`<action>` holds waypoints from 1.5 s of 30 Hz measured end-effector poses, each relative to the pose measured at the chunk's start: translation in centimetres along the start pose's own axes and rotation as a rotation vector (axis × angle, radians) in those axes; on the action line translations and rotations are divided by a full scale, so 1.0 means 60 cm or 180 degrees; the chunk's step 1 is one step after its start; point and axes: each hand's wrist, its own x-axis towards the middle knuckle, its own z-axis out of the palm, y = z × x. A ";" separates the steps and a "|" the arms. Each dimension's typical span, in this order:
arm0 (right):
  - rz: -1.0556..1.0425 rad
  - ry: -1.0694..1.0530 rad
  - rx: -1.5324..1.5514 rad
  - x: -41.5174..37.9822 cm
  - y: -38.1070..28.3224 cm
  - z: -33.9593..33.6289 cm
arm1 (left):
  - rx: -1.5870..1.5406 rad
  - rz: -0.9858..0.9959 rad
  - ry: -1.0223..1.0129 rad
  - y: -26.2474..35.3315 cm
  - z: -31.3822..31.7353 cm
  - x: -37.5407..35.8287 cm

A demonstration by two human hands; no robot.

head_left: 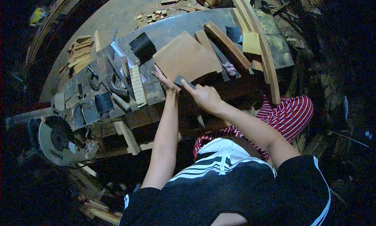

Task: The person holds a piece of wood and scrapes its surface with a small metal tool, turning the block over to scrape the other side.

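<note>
A square brown wooden board point(184, 55) lies tilted on the dark workbench point(164, 30). My left hand point(164, 82) rests on the board's near left edge, fingers spread and pressing it down. My right hand point(203, 96) is closed around a small dark grey block point(183, 82), likely a sanding block, held against the board's near corner. Both forearms reach forward from my black shirt with white stripes.
Long wooden slats point(227, 44) and a curved plank point(262, 42) lie to the right of the board. Hand saws point(117, 67), a ribbed wooden piece point(138, 85) and dark sandpaper point(143, 46) sit on the left. A circular saw point(58, 140) stands at the bench's near left. Scraps litter the floor.
</note>
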 end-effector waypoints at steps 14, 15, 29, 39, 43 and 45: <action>0.0228 -0.0084 0.0196 -0.005 0.020 -0.006 | 0.0847 0.0090 0.0042 -0.027 -0.032 0.017; 0.0218 -0.0100 0.0196 -0.005 0.021 -0.008 | 0.0701 0.0082 -0.0078 -0.034 -0.041 0.021; 0.0038 0.0436 0.0461 0.107 0.042 0.030 | 0.2224 0.0121 0.0322 -0.014 -0.030 0.021; 0.0287 0.0221 0.0308 0.081 0.051 0.008 | 0.2411 0.0331 0.0296 0.001 -0.012 0.011; 0.0320 0.0389 0.0412 0.174 0.051 0.016 | 0.2626 0.0210 0.0239 0.014 -0.010 0.011; 0.0287 0.0350 0.0421 0.142 0.059 0.018 | 0.2739 0.0311 0.0265 0.019 -0.006 0.003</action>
